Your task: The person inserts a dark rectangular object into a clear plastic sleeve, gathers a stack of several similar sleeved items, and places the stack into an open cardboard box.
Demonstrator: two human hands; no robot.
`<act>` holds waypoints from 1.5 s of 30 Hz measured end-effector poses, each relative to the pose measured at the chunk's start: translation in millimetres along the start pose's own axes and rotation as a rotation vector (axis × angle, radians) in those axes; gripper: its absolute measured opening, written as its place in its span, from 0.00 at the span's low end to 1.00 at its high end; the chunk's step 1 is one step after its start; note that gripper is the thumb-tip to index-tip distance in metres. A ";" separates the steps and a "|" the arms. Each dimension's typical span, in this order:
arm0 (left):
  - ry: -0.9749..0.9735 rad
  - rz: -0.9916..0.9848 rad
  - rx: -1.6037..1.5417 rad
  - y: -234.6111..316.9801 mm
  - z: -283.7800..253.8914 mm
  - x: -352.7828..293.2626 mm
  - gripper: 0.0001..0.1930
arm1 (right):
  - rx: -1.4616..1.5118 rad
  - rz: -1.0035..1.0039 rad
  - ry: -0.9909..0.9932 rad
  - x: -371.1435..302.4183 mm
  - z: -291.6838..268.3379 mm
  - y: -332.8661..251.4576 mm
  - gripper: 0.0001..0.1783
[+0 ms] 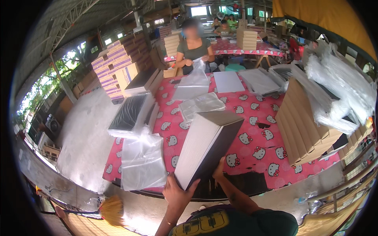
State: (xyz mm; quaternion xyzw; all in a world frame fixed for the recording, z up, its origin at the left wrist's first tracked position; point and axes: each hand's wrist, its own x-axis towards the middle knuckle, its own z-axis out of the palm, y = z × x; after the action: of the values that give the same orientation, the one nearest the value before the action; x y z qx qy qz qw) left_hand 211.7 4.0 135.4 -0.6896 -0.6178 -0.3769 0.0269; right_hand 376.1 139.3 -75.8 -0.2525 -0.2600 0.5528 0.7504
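**A thick stack held on edge above the table**

We are, as we judge it, in the middle of handling a pack: we hold a tall stack of white sheets (204, 147), dark on its broad side face, tipped on its lower end over the near edge of the table (252, 151) with the pink cartoon-cat cloth; its top leans away from us toward the table's middle.

Our left hand (177, 194) cups the bottom near corner of the stack, fingers wrapped up against the white sheet edges, closed on it rather than spread; our right hand (219, 171) presses the dark side face, thumb and fingers laid fairly flat and somewhat apart; how far they curl round the far edge we cannot tell.

Just left of the stack lies a limp clear plastic bag (142, 161), draped over the table's near-left corner; beyond it a bagged dark pack (130, 114) lies flat; more clear bags (201, 104) lie toward the middle. To the right stands a row of brown cardboard-backed packs (303, 133) under loose plastic.

Across the table a person in a green top (193, 49) works a bag with both hands.

The next move, we judge, calls for a firm two-handed grip; the stack looks heavy and its sheets could fan or slip if tilted further.
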 end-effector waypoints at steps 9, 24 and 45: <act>-0.050 -0.072 -0.225 -9.4 -11.0 9.2 0.39 | -0.072 -0.067 0.009 11.6 -30.3 13.6 0.40; 0.217 -0.147 -0.840 -169.2 150.6 -96.0 0.31 | -1.390 -0.669 -0.418 -38.8 117.4 -173.6 0.49; -0.084 -0.519 -1.085 -136.9 67.9 -16.2 0.26 | -1.204 -0.197 0.033 -54.3 141.8 -152.4 0.37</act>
State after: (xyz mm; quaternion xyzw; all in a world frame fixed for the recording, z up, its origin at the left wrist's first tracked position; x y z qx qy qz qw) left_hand 126.1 56.9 19.3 -0.4459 -0.4858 -0.6051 -0.4461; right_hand 373.8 60.2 124.3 -0.6158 -0.5373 0.2327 0.5272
